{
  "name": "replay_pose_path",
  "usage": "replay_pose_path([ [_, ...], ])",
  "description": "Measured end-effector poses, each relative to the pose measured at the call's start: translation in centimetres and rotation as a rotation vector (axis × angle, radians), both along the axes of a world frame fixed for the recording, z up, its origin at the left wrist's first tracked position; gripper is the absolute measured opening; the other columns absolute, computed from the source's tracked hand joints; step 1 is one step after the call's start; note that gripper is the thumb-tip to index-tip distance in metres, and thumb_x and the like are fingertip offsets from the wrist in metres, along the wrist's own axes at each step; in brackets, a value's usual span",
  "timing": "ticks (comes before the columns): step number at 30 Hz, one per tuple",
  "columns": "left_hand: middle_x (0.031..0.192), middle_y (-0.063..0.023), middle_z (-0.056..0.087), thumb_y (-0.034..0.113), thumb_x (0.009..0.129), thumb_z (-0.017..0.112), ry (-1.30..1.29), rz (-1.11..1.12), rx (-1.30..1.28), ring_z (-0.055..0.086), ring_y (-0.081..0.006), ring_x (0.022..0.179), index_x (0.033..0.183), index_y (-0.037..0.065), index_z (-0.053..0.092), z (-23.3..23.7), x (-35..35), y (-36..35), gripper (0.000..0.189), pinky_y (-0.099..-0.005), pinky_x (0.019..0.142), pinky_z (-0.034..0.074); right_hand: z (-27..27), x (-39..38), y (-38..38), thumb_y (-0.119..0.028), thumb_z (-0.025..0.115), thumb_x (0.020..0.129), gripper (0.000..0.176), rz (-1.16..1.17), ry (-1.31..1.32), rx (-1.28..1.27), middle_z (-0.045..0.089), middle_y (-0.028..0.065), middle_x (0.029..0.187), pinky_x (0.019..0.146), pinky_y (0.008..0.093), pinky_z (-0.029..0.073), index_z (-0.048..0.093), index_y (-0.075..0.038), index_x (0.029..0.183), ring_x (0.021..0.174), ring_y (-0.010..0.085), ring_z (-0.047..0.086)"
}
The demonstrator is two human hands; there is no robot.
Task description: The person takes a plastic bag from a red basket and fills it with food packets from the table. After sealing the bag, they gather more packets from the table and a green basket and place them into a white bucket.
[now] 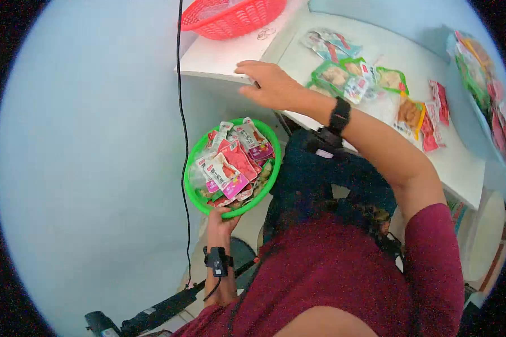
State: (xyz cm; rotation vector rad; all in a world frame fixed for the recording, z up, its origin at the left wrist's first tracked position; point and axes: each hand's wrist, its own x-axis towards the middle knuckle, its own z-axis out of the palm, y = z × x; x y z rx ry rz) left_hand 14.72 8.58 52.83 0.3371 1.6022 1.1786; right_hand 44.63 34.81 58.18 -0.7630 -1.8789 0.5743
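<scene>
My left hand point(222, 219) grips the near rim of a round green basket point(274, 178). Its fingers go under the basket and are partly hidden. Inside lie several snack packets point(226, 171), white, red and pink, heaped together. My right hand point(270, 84) hangs over the white table's front edge with its fingers apart and nothing in them. Just right of it on the table are green-edged clear food packs point(331, 76). Farther right lie a yellow-edged packet point(410, 115) and red packets point(430, 129).
A red plastic basket point(236, 19) stands on a white surface point(213, 59) at the back. Blue-and-clear packets point(329, 44) lie on the table point(461, 165). At the right is a light blue container point(472, 112) full of packets. A black cable point(184, 123) hangs along the wall.
</scene>
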Motion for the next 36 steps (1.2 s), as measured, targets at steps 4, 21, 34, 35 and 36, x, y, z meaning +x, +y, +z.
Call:
replay_pose_path([
  [4, 0.131, -0.0240, 0.049, -0.015, 0.071, 0.040, 0.217, -0.354, 0.086, 0.052, -0.0450, 0.119, 0.131, -0.001, 0.042, 3.4, 1.0, -1.0, 0.061, -0.0614, 0.102, 0.044, -1.9, 2.3, -4.4, -0.036, 0.059, 0.088, 0.050, 0.029, -0.269, -0.313, 0.061, 0.0292, 0.114, 0.092, 0.0443, 0.048, 0.060, 0.007, 0.113, 0.104, 0.0415, 0.060],
  [21, 0.135, -0.0233, 0.048, -0.015, 0.070, 0.045, -0.020, -0.345, -0.093, 0.047, -0.0443, 0.125, 0.139, 0.001, 0.037, 7.5, -2.8, -0.4, 0.071, -0.0631, 0.107, 0.036, -13.7, -1.7, -15.5, -0.001, 0.067, 0.069, 0.026, 0.080, 0.571, -1.295, 0.067, 0.0119, 0.080, 0.055, 0.0386, 0.056, 0.066, 0.005, 0.094, 0.065, 0.0229, 0.065],
  [34, 0.130, -0.0217, 0.053, -0.013, 0.071, 0.050, -0.529, -0.542, 0.158, 0.053, -0.0396, 0.120, 0.133, -0.003, 0.044, 1.4, -8.6, 3.0, 0.063, -0.0557, 0.107, 0.040, -2.5, -0.9, -26.1, -0.008, 0.065, 0.073, 0.032, -0.203, 0.508, -0.664, 0.069, 0.0075, 0.085, 0.061, 0.0284, 0.049, 0.068, 0.004, 0.103, 0.069, 0.0133, 0.060],
  [35, 0.129, -0.0215, 0.055, -0.012, 0.071, 0.051, -0.564, -0.568, 0.175, 0.054, -0.0391, 0.119, 0.132, -0.003, 0.045, 0.5, -9.4, 4.1, 0.063, -0.0548, 0.107, 0.040, -2.4, -1.9, -26.4, -0.008, 0.065, 0.073, 0.032, -0.247, 0.489, -0.616, 0.069, 0.0072, 0.086, 0.062, 0.0281, 0.049, 0.068, 0.004, 0.103, 0.069, 0.0130, 0.061],
  [36, 0.126, -0.0211, 0.057, -0.011, 0.071, 0.053, -0.585, -0.598, 0.204, 0.055, -0.0382, 0.118, 0.130, -0.002, 0.047, -0.6, -10.4, 4.8, 0.060, -0.0525, 0.107, 0.042, -2.6, -2.4, -27.0, -0.007, 0.065, 0.073, 0.031, -0.254, 0.461, -0.600, 0.069, 0.0067, 0.088, 0.063, 0.0278, 0.050, 0.068, 0.003, 0.103, 0.070, 0.0122, 0.061],
])
